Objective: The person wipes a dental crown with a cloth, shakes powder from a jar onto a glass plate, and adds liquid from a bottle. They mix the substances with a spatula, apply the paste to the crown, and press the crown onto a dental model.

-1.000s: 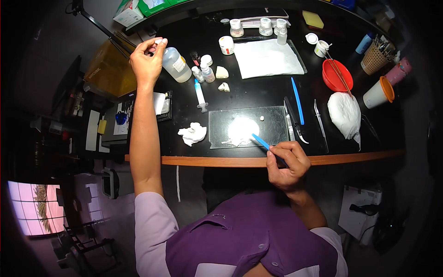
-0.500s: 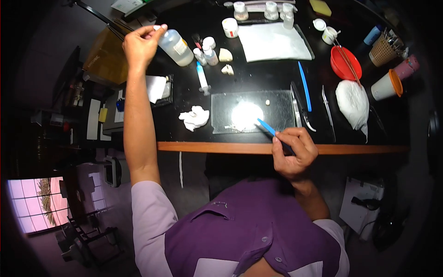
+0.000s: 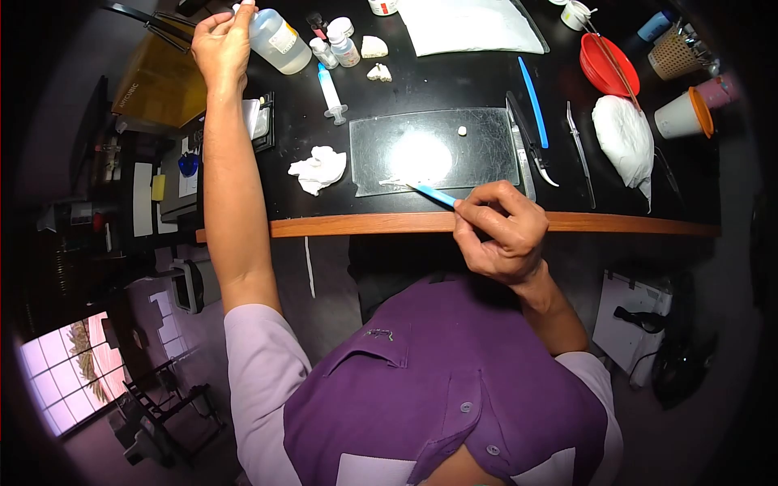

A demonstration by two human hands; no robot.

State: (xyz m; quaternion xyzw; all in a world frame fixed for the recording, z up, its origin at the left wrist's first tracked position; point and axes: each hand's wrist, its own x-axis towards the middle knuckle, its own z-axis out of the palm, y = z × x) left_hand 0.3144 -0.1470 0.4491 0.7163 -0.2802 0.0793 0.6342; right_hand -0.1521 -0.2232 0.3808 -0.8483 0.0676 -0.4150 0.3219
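Note:
My left hand (image 3: 220, 55) pinches the top of a clear plastic bottle (image 3: 279, 44) at the upper left; the bottle leans and holds some liquid. In my right hand (image 3: 506, 231) is a slim blue spatula (image 3: 436, 195), its tip touching or just over the near edge of a glass slab (image 3: 486, 162). White residue (image 3: 391, 182) lies by that tip. A small tooth-like piece (image 3: 463, 130) rests on the slab, which reflects a bright light. Left of the slab lies a crumpled white tissue (image 3: 318, 170), with a syringe (image 3: 331, 93) behind it.
Right of the slab lie tweezers (image 3: 579, 154), a second blue spatula (image 3: 533, 101) and a white bundle (image 3: 622, 142). A red bowl (image 3: 608, 66) and an orange-rimmed cup (image 3: 681, 113) stand beyond. Small bottles (image 3: 344, 53) are near my left hand. The table's wooden edge (image 3: 365, 224) runs along the front.
The view has tilted, so the table things sit higher in the picture. My right hand has brought the spatula tip leftward across the slab to the white residue. My left hand stays on the bottle.

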